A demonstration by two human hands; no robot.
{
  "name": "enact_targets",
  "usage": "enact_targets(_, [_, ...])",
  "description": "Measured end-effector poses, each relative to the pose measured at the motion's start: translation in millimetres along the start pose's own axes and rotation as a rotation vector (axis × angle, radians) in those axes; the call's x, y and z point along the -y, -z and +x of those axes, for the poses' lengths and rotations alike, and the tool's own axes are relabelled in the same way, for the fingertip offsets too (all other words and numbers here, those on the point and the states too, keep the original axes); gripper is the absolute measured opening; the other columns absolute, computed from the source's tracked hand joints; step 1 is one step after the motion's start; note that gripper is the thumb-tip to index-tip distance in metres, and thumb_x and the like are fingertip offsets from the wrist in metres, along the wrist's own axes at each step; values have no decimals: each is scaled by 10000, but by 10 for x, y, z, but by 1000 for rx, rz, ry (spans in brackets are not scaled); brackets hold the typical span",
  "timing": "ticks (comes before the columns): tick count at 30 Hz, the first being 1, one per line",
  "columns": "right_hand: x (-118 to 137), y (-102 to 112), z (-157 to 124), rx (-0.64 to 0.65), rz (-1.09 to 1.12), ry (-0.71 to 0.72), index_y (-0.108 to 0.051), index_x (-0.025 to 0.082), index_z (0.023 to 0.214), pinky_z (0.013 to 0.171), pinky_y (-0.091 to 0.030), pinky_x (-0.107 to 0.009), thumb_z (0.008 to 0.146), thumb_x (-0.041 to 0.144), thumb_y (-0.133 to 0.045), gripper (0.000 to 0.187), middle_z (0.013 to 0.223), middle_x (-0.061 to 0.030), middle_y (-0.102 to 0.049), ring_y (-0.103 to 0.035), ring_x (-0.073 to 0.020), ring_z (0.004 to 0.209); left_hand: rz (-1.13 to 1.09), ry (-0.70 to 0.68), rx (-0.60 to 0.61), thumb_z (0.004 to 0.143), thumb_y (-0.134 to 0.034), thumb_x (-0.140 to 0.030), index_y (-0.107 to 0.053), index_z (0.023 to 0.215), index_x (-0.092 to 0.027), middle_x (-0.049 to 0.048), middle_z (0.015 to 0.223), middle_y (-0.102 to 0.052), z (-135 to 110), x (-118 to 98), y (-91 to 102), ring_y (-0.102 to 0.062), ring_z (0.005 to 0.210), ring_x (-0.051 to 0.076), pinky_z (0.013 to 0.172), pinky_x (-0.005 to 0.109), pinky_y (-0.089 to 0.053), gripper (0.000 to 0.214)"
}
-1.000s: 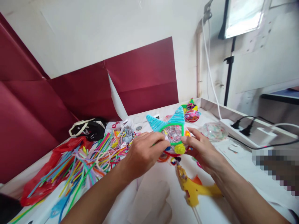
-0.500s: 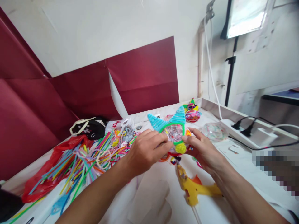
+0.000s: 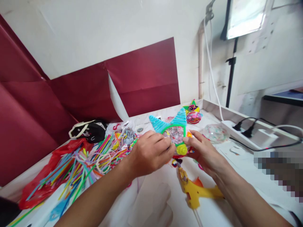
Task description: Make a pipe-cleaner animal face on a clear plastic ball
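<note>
Both hands hold a small craft toy (image 3: 175, 132) just above the white table (image 3: 239, 164): a clear glittery ball ringed in green pipe cleaner, with two light blue pointed ears and a yellow coiled nose. My left hand (image 3: 151, 154) grips its left side with the fingers curled. Its right side is pinched by my right hand (image 3: 204, 154), the thumb next to the yellow nose. A yellow glue gun (image 3: 196, 190) lies on the table just under my right wrist.
A heap of coloured pipe cleaners (image 3: 80, 167) on a red plastic bag fills the left. Behind are a black pouch (image 3: 88, 131), a finished colourful toy (image 3: 194, 113), a clear glitter ball (image 3: 215, 133) and a power strip (image 3: 251, 134) with cables. Dark red paper lines the wall.
The toy has tilted and sunk slightly between my hands. My left fingers have closed further over its left side. The view has shifted a little.
</note>
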State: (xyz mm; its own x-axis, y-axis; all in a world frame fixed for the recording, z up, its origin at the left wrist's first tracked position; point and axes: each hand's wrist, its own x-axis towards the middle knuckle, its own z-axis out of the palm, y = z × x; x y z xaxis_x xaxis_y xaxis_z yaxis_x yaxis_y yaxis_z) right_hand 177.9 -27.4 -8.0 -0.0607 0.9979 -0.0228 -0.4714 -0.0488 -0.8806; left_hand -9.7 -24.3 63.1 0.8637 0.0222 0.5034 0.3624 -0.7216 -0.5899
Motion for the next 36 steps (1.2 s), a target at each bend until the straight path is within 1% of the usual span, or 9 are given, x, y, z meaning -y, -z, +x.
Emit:
enact_targets(5, [-1, 3, 6, -1, 11, -3, -576, 243, 1049, 597, -511, -284, 671, 338, -752, 428, 831, 0, -630, -592, -160, 695, 65, -84, -23, 871, -584, -165, -643, 938, -151, -1, 826, -681, -12, 13, -33, -618, 754, 153, 694, 323, -480, 91])
enact_targets(10, [5, 4, -3, -5, 20, -3, -568, 247, 1024, 604, -508, -288, 664, 348, -761, 420, 811, 5, -618, -580, -159, 696, 124, -153, -77, 897, -533, -193, -637, 994, -154, 16, 909, -670, -61, 29, -97, -608, 816, 154, 723, 331, -497, 148])
enact_targets(12, [9, 11, -13, 2, 22, -3, -566, 246, 1025, 611, -509, -295, 664, 353, -764, 424, 816, 3, -619, -581, -163, 703, 130, -158, -86, 904, -517, -200, -636, 1002, -159, 18, 926, -664, -75, 37, -113, -604, 827, 152, 732, 333, -501, 159])
enact_targets(20, [-4, 46, -40, 40, 49, 3, -555, 246, 1051, 645, -516, -318, 674, 364, -775, 452, 852, -5, -620, -593, -188, 772, 91, -164, -97, 890, -543, -203, -637, 1006, -155, 10, 920, -664, -83, 43, -122, -609, 819, 155, 749, 347, -491, 156])
enact_targets(26, [-6, 53, -48, 71, 55, 19, -559, 247, 1046, 628, -505, -300, 688, 359, -769, 429, 800, 16, -590, -572, -166, 730, 89, -173, -90, 888, -540, -198, -640, 1013, -154, 8, 921, -663, -77, 38, -113, -611, 822, 161, 748, 352, -490, 165])
enact_targets(29, [-1, 49, -63, 99, 49, 31, -558, 244, 1055, 656, -513, -313, 695, 367, -770, 435, 857, 4, -617, -581, -168, 748, 93, -177, -93, 894, -524, -194, -638, 1010, -157, 10, 915, -660, -67, 34, -105, -612, 827, 161, 754, 353, -490, 167])
enact_targets(33, [-1, 44, -97, 128, 41, 48, -546, 238, 1106, 721, -524, -333, 692, 375, -783, 497, 992, -25, -647, -608, -190, 834, 95, -188, -94, 893, -517, -191, -637, 1007, -159, 10, 913, -661, -45, 27, -98, -612, 827, 159, 756, 351, -493, 169])
enact_targets(36, [-4, 41, -114, 132, 57, 60, -533, 230, 1130, 737, -522, -327, 670, 366, -801, 549, 999, -27, -647, -608, -192, 851, 96, -192, -103, 890, -512, -199, -642, 999, -166, 1, 905, -666, -26, 24, -94, -608, 823, 152, 767, 344, -494, 173])
